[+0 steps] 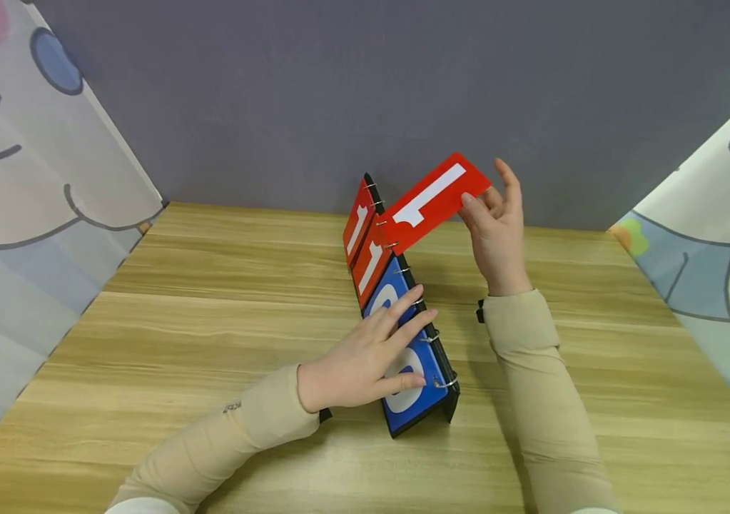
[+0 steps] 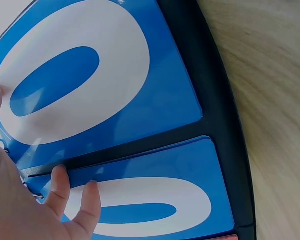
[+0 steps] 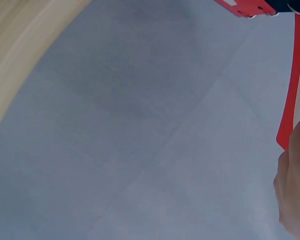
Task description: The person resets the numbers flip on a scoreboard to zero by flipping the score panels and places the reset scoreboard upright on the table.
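A tabletop flip scoreboard with a black frame and metal rings stands on the table. My right hand pinches the free end of a red card with a white 1, between thumb and fingers. Lifted off the sloping face, that card still hangs on its rings. Beneath it lies another red card showing 1, with a further red 1 card at the far end. My left hand rests with spread fingers over the near blue cards; in the left wrist view both show a white 0.
The scoreboard stands on a wood-grain table, turned at an angle. A grey panel rises behind the table's back edge. Cartoon-printed sheets line the left and right sides.
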A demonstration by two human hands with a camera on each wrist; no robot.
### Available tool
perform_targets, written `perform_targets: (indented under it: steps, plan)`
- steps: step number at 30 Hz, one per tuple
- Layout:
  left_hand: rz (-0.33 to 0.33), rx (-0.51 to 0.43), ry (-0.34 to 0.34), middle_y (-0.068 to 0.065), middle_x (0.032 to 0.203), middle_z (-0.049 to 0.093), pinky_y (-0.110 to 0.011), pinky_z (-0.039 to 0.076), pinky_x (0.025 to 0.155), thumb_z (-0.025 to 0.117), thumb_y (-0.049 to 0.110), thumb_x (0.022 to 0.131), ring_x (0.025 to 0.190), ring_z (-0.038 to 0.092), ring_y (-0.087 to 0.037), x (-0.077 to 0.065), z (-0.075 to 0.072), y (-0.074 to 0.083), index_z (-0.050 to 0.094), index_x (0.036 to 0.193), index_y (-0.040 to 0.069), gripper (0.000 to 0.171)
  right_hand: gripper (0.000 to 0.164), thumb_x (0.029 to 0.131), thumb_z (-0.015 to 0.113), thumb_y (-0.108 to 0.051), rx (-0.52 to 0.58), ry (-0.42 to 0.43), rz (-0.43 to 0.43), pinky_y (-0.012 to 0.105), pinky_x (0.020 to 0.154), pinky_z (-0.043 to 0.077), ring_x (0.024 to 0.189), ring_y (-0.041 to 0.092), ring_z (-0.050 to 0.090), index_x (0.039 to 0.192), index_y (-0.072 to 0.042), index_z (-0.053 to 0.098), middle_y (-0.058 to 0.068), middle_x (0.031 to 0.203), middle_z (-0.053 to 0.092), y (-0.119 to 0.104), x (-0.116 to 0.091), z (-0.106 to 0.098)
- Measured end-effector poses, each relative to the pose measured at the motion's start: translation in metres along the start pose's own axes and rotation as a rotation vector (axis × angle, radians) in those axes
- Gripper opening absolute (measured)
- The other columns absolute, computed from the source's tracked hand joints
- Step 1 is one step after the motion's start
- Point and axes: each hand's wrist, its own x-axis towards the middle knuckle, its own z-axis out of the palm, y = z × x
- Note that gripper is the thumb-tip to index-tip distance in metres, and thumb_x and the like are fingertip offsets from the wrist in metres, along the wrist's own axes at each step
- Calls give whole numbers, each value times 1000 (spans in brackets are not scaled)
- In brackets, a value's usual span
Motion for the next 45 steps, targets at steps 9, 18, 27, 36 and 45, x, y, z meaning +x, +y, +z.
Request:
perform_targets:
  steps: [9,18,27,36,45]
  plan:
    - [-18,-9,-16,-10,159,-1,-45,27,109,54,46,90,140,27,-30,0,-1,0,16,151,13,80,62,90,57,-6,-217,-144,-13,26,87,48,110,20,54,145,-13,29,13,129,51,4,2,13]
    - [-3,6,-1,-11,159,1,-42,31,106,27,61,91,134,35,-29,0,0,0,18,151,11,78,64,88,62,-13,-456,-301,87,36,94,45,115,24,54,146,-13,34,15,134,51,13,-3,24]
    - [18,25,25,-14,158,3,-40,33,104,20,62,91,128,41,-28,0,0,-1,21,150,10,78,47,90,60,-19,-632,-417,90,38,92,46,108,27,59,135,-6,50,16,121,61,27,-3,30]
    - [16,28,12,-14,158,3,-43,28,108,20,61,91,137,33,-32,1,-1,0,20,150,10,78,48,90,60,-18,-753,-468,39,39,94,45,110,31,58,134,-1,49,17,123,57,35,0,34]
    - [5,33,-3,-13,158,2,-44,27,109,20,62,91,139,29,-32,1,-2,-1,19,150,10,79,24,87,64,-11,-824,-536,-158,35,88,47,103,25,60,108,-2,70,12,114,64,39,-1,37]
